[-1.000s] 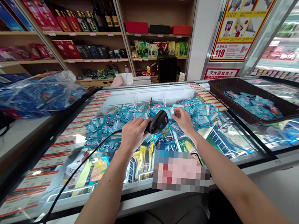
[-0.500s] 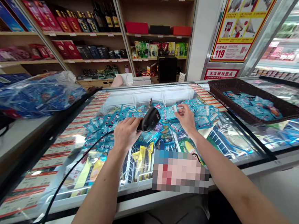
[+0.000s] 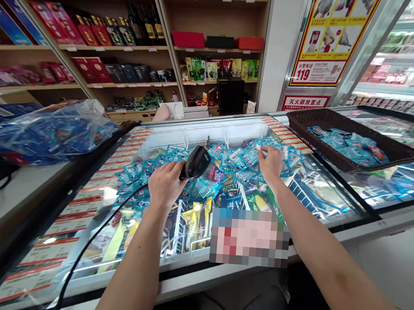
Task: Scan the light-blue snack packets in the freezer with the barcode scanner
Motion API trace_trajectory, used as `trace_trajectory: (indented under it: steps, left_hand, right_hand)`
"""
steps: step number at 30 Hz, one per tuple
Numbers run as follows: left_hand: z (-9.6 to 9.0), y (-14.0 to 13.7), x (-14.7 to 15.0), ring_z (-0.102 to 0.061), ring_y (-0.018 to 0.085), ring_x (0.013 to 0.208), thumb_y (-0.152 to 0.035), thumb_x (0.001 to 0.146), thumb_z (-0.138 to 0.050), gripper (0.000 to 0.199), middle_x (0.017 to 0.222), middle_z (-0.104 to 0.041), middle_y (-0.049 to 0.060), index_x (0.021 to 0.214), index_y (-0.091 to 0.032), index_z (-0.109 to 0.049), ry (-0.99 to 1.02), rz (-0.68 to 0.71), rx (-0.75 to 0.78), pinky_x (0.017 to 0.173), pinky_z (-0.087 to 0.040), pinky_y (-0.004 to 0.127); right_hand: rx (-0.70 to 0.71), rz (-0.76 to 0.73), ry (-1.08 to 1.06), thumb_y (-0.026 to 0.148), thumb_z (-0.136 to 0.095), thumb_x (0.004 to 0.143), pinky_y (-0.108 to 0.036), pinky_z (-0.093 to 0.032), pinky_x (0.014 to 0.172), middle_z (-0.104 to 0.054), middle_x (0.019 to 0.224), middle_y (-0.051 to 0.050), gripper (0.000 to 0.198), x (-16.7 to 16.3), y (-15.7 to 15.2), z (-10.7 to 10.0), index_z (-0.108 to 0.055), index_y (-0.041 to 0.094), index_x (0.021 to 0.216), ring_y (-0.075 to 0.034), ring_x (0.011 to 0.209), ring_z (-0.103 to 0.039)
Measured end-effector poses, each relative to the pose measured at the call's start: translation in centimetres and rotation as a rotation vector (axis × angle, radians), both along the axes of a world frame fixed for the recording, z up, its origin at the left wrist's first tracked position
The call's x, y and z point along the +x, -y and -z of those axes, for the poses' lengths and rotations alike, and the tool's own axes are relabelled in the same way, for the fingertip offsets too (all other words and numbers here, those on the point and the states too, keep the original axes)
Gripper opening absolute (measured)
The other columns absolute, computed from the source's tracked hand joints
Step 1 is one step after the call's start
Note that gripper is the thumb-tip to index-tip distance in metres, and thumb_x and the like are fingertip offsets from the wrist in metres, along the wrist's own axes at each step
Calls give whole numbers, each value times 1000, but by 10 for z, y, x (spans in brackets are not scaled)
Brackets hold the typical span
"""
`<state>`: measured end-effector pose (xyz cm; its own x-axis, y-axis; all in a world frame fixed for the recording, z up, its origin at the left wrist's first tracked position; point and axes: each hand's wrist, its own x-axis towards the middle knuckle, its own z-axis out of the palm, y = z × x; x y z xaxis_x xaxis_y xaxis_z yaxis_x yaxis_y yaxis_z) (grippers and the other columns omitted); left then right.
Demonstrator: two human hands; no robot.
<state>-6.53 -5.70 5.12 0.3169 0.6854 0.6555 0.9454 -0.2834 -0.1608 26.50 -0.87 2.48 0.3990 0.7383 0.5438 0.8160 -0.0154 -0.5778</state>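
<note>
Leftmost, we see a clear bag (image 3: pixel 47 130) stuffed with blue packets lying on the counter beside the freezer (image 3: pixel 330 222), likely set there within easy reach. A black cable (image 3: pixel 88 246) trails up across the glass to the scanner (image 3: pixel 196 163), which the left hand (image 3: pixel 165 185) grips with fingers wrapped tight round the handle, its head tilted toward the heap, as one would aim it at a label. Spread over the freezer's glass lid, the blue packets (image 3: pixel 156 167) lie loose and overlapping, so that each can be picked singly. The right hand (image 3: pixel 271 164) rests on the far right of that heap, palm down, fingertips pressing on one packet (image 3: pixel 260 152); whether it pinches the packet or merely touches it, we cannot tell. Further right, a dark tray (image 3: pixel 400 156) on the neighbouring lid holds more packets, well apart from the heap.

Print on the packets is too small to read. A blurred patch covers something near the freezer's front edge. Goods beneath the glass show only partly, behind glare and the packets.
</note>
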Motion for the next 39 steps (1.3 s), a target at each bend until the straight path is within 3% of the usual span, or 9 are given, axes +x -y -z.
trace_trajectory:
  steps: [6, 11, 15, 20, 24, 28, 33, 39]
  left_hand:
    - [-1, -1, -5, -62, 23, 92, -32, 82, -56, 32, 93, -69, 5, 111, -21, -62, -11, -38, 12, 71, -39, 31]
    - [0, -2, -6, -62, 23, 91, -33, 84, -54, 30, 91, -69, 6, 110, -21, -62, -3, -56, 9, 71, -38, 31]
    - [0, -1, -9, -61, 24, 91, -33, 83, -54, 30, 92, -68, 7, 108, -20, -63, 21, -85, 24, 72, -38, 31]
    - [-9, 0, -17, -61, 25, 89, -35, 82, -54, 30, 92, -67, 7, 107, -21, -62, 39, -143, 25, 68, -37, 31]
    - [-17, 1, -29, -60, 25, 91, -36, 83, -53, 30, 92, -67, 7, 107, -21, -62, 24, -180, 13, 69, -36, 31]
    - [-10, 5, -48, -60, 25, 92, -35, 84, -51, 31, 95, -67, 7, 109, -21, -62, 38, -204, 31, 71, -36, 32]
    - [1, 8, -63, -60, 26, 89, -38, 81, -54, 32, 95, -67, 9, 107, -22, -63, 137, -250, 35, 66, -37, 32]
    - [-3, 10, -62, -61, 26, 91, -36, 81, -54, 32, 92, -67, 8, 108, -22, -62, 74, -193, -13, 69, -38, 32]
  right_hand:
    - [15, -3, 127, 23, -51, 85, -42, -33, 92, -56, 116, -13, 24, -4, 6, -1, -66, 19, 103, -29, 111, -41]
    - [0, -140, 251, 33, -51, 89, -43, -30, 90, -60, 109, -11, 21, -17, 9, -1, -68, 22, 95, -29, 107, -44]
    - [-43, -139, 283, 36, -54, 88, -42, -28, 89, -62, 104, -10, 21, -19, 9, 2, -68, 22, 93, -29, 105, -44]
    - [29, -161, 312, 32, -53, 89, -41, -27, 88, -62, 108, -8, 18, -22, 11, 2, -67, 24, 96, -28, 105, -45]
    - [82, -247, 335, 30, -50, 91, -42, -27, 91, -62, 110, -8, 20, -31, 15, 1, -67, 23, 100, -26, 107, -46]
    - [98, -346, 358, 27, -46, 93, -41, -27, 94, -62, 111, -7, 24, -40, 20, -3, -66, 23, 104, -25, 110, -46]
    - [28, -463, 368, 29, -42, 94, -41, -29, 95, -62, 114, -7, 28, -48, 24, -8, -66, 24, 109, -25, 111, -45]
    - [-36, -677, 378, 30, -44, 94, -39, -32, 97, -64, 112, -6, 28, -66, 26, -11, -66, 24, 109, -23, 112, -49]
